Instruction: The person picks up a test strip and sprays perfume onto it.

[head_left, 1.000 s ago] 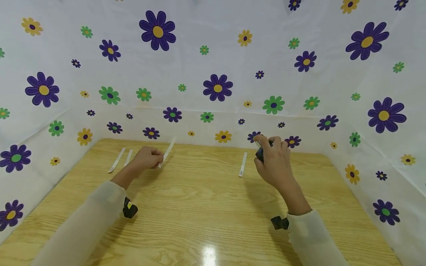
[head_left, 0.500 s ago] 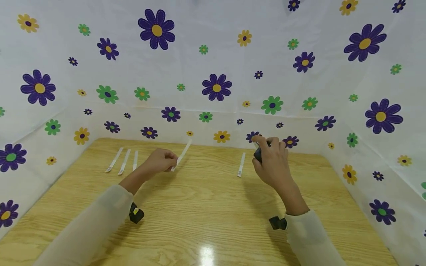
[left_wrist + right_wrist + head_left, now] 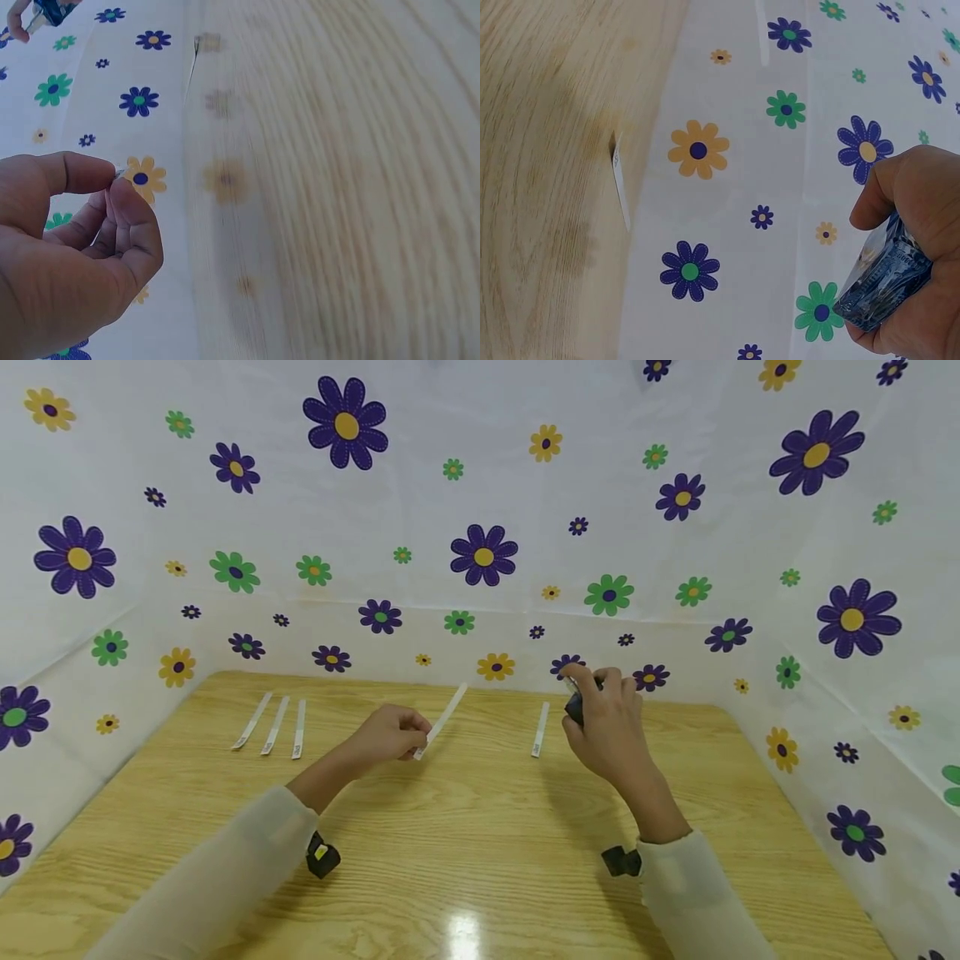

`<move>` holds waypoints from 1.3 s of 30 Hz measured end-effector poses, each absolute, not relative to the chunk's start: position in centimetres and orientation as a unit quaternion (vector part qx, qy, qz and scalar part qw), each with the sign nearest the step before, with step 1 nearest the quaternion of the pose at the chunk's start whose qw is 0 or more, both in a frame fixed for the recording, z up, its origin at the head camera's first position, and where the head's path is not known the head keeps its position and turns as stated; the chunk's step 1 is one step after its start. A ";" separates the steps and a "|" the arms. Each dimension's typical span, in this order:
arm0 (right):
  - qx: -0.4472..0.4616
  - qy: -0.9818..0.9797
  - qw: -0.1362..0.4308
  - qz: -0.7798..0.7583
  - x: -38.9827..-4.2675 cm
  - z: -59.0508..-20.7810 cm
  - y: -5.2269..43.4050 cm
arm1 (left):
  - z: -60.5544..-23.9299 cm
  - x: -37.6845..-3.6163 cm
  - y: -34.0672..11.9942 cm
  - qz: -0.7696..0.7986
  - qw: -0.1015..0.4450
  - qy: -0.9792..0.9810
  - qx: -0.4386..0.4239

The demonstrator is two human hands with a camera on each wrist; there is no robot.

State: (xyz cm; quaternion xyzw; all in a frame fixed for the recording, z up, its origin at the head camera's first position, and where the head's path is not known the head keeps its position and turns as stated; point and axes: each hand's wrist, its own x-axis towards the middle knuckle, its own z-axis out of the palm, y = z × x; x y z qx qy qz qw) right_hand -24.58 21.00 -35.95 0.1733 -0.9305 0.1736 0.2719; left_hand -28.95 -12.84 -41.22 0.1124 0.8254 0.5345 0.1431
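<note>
In the head view, my left hand (image 3: 390, 735) pinches a narrow white strip (image 3: 447, 714) near its lower end, which bears a small printed mark. The strip slants up and away to the right over the table. The left wrist view shows thumb and forefinger of the left hand (image 3: 82, 247) meeting on the strip's edge. My right hand (image 3: 611, 731) is raised at the right and grips a shiny dark blue packet (image 3: 885, 277). The palm hides part of the packet. Between the hands a single white strip (image 3: 540, 729) lies on the table.
Three similar strips lie in a row at the left: an outer strip (image 3: 252, 721), a middle strip (image 3: 275, 725) and an inner strip (image 3: 298, 728). The wooden table (image 3: 480, 827) ends at a flower-printed white cloth (image 3: 420, 510) behind and at both sides.
My left hand has moved right and a little nearer with the strip in its fingers, uncovering the inner strip of the left row. The right hand keeps its place with the packet.
</note>
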 end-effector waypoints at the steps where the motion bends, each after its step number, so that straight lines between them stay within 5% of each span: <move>1: 0.174 -0.930 0.273 0.173 -24.6 -35.9 21.0 | -41.1 -28.8 -12.6 0.538 0.145 0.823 0.112; 39: 0.214 -0.934 0.256 0.126 -24.6 -37.3 19.2 | -38.7 -25.2 -6.9 0.572 0.194 0.777 0.179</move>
